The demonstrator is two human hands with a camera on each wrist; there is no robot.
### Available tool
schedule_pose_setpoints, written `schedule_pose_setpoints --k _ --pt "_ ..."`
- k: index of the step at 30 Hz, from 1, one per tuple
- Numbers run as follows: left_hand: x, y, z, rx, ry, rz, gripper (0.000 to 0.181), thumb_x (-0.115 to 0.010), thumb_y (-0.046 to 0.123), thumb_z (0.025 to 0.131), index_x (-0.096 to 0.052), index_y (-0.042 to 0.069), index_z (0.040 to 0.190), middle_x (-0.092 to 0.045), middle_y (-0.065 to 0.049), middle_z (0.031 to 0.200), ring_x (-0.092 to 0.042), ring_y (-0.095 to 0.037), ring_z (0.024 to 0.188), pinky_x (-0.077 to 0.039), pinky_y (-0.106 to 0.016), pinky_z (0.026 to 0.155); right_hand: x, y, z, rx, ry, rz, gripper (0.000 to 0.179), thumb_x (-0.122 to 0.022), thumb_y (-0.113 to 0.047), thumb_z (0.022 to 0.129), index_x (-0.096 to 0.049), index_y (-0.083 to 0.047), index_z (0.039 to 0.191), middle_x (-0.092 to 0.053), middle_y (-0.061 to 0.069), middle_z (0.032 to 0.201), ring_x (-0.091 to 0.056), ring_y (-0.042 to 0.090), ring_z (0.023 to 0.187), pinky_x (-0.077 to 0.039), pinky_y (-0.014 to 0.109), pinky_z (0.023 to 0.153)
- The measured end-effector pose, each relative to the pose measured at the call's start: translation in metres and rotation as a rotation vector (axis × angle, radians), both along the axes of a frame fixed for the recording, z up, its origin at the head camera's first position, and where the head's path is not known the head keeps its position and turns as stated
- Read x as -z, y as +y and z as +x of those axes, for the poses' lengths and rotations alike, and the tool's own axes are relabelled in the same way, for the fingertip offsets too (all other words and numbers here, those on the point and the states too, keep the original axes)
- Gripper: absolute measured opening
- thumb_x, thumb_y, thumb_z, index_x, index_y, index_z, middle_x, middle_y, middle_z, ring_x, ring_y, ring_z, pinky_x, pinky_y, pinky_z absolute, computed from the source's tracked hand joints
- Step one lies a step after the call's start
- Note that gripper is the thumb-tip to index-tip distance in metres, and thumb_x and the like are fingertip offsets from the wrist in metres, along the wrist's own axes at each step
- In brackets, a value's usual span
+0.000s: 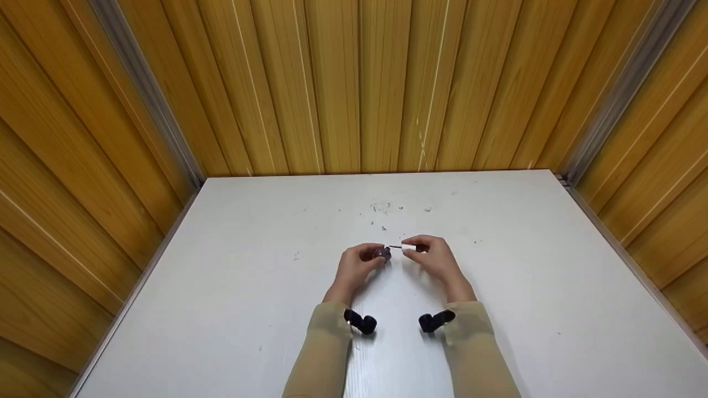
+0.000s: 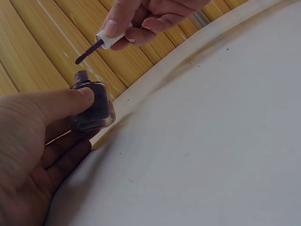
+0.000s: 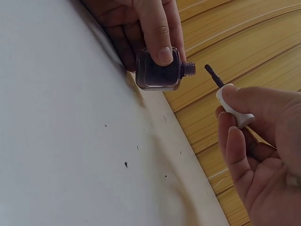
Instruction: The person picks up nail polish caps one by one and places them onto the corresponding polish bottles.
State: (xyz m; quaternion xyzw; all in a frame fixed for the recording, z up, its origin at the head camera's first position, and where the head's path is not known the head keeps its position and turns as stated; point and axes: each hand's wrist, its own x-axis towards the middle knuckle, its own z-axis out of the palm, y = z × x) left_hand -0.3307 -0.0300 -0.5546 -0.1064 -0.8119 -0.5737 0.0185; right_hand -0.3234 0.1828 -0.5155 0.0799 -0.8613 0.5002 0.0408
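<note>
A small glass nail polish bottle (image 2: pixel 99 107) with dark purple polish is held by my left hand (image 1: pixel 355 265), thumb across its front. Its threaded neck (image 3: pixel 189 68) is uncapped and streaked with polish. Between thumb and fingers my right hand (image 1: pixel 436 258) pinches the white cap (image 3: pixel 231 107) of the nail polish brush. The dark, polish-coated brush (image 2: pixel 89 52) points toward the bottle's mouth, and a short gap separates its tip from the neck. Both hands are raised above the white table (image 1: pixel 221 309).
Dark specks and smudges (image 1: pixel 381 208) mark the tabletop beyond the hands. Wood-patterned panels (image 1: pixel 381 83) stand behind and on both sides of the table. A black wrist camera (image 1: pixel 362 321) sits on the left sleeve, another (image 1: pixel 436 320) on the right.
</note>
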Motion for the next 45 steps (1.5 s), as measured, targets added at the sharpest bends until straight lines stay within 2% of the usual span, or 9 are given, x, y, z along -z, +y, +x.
schedule_pose_setpoints --k 6,18,31,38,45 --pt "0.000 -0.001 0.001 0.013 0.031 -0.016 0.029 -0.077 0.004 0.089 -0.077 0.007 0.118 -0.078 -0.011 0.112 -0.072 -0.020 0.103 -0.059 -0.031 0.093 0.000 -0.001 0.000 -0.003 -0.001 0.013 0.021 -0.079 -0.008 0.089 -0.079 -0.005 0.110 -0.076 0.008 0.098 -0.058 0.009 0.084 -0.046 0.021 0.074" --pt "-0.001 -0.001 0.000 0.019 0.017 -0.021 0.030 -0.077 0.004 0.089 -0.077 0.008 0.118 -0.078 -0.010 0.109 -0.070 -0.015 0.098 -0.059 -0.031 0.092 0.002 0.000 0.000 -0.011 -0.020 0.031 0.020 -0.078 -0.007 0.089 -0.079 -0.004 0.108 -0.074 0.008 0.095 -0.057 0.010 0.083 -0.045 0.021 0.073" --pt "-0.001 -0.002 0.003 0.048 0.074 -0.069 0.029 -0.078 0.007 0.090 -0.077 0.008 0.119 -0.078 -0.011 0.113 -0.071 -0.020 0.102 -0.059 -0.031 0.092 -0.001 -0.006 0.002 -0.045 -0.026 0.089 0.022 -0.076 -0.008 0.090 -0.078 -0.005 0.111 -0.075 0.020 0.113 -0.065 0.023 0.097 -0.050 0.028 0.084" --pt "-0.001 -0.001 0.003 0.051 0.084 -0.072 0.029 -0.079 0.007 0.089 -0.077 0.007 0.118 -0.078 -0.011 0.112 -0.072 -0.020 0.100 -0.058 -0.030 0.091 0.001 -0.010 0.002 -0.014 0.004 -0.019 0.023 -0.078 -0.006 0.089 -0.075 -0.003 0.111 -0.074 0.017 0.106 -0.064 0.015 0.090 -0.049 0.021 0.078" --pt "-0.001 0.000 0.003 0.053 0.076 -0.049 0.029 -0.079 0.006 0.089 -0.077 0.006 0.117 -0.079 -0.011 0.110 -0.073 -0.020 0.100 -0.058 -0.030 0.091 0.003 -0.016 0.001 0.000 0.060 -0.095 0.023 -0.077 -0.004 0.090 -0.076 -0.003 0.113 -0.076 0.016 0.108 -0.068 0.016 0.095 -0.050 0.020 0.074"
